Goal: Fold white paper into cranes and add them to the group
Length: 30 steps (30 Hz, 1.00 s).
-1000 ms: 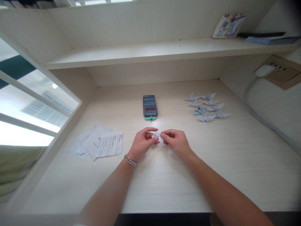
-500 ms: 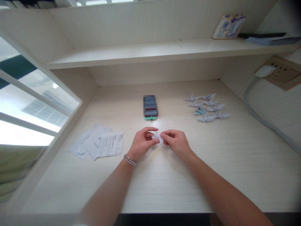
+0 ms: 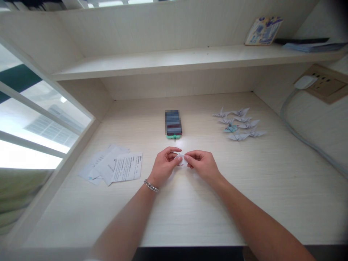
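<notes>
My left hand (image 3: 164, 165) and my right hand (image 3: 202, 164) meet over the middle of the pale wooden desk (image 3: 190, 214), both pinching one small folded piece of white paper (image 3: 181, 158) between thumbs and fingertips. The paper is mostly hidden by my fingers. A silver bracelet (image 3: 150, 186) sits on my left wrist. Just beyond my hands a phone (image 3: 173, 124) with a green base stands on the desk.
Several finished paper cranes (image 3: 239, 125) lie at the back right. Printed paper sheets (image 3: 114, 167) lie to the left. A shelf (image 3: 190, 59) above holds a booklet (image 3: 263, 30). A wall socket (image 3: 323, 84) with a grey cable (image 3: 299, 136) is at the right.
My fingers have shifted slightly on the small paper, drawing a little closer together. Everything else on the desk stays put.
</notes>
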Tool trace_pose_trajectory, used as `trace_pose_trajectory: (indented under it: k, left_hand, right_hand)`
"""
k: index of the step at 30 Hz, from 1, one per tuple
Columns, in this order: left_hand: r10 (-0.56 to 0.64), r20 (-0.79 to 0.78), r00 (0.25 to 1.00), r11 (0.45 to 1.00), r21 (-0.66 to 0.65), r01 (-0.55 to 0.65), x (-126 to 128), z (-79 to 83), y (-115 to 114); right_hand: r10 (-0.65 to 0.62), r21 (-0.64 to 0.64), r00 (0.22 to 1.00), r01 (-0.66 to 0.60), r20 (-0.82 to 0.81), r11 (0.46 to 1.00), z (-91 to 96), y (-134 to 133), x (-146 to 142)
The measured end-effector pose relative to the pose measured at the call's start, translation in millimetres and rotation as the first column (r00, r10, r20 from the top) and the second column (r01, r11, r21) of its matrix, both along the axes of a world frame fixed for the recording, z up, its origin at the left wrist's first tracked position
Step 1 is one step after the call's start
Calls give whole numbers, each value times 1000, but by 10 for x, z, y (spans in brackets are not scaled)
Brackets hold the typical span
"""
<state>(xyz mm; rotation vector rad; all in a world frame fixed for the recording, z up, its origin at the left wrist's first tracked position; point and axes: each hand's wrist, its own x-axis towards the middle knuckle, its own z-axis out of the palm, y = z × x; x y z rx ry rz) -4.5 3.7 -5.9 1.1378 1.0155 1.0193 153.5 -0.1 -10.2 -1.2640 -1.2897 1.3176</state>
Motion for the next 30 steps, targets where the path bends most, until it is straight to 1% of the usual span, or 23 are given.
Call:
trace_pose_trajectory:
  k: [3, 6, 9, 12, 15, 18, 21, 23, 26, 30]
  left_hand:
    - [0, -10, 1000, 1000, -25, -1, -1, 9, 0]
    - [-21, -54, 998, 999, -45, 19, 14, 23, -6]
    - [-19, -124, 992, 1000, -14, 18, 25, 17, -4]
    - [24, -206, 978, 999, 40, -16, 17, -8, 6]
    - [60, -253, 966, 995, 88, -39, 4, -27, 13]
    - [57, -244, 968, 995, 90, -36, -3, -28, 18]
    - [-4, -185, 983, 999, 31, 9, -1, -23, 21]
    - [-22, -154, 988, 1000, 2, 22, 4, -19, 19]
    - [3, -153, 988, 1000, -10, -4, 13, -4, 12]
    - [58, -172, 983, 998, 0, -59, 4, 27, 18]
  right_hand:
    - [2, 23, 1000, -2, 17, 1000, 0, 12, 11]
    - [12, 50, 999, -14, 42, 999, 6, 10, 19]
    - [34, 75, 997, -40, 72, 996, 18, -11, 18]
    - [48, 88, 994, -56, 99, 995, 19, -29, 10]
    - [54, 77, 994, -61, 96, 995, 9, -22, 3]
    - [55, 56, 996, -59, 70, 997, 1, -3, 5]
    - [55, 33, 997, -57, 56, 998, 2, 9, 13]
    - [51, 29, 997, -53, 59, 998, 5, 10, 16]
    - [54, 20, 997, -55, 47, 998, 11, 10, 17]
    - [50, -24, 998, -51, -48, 998, 26, 25, 41]
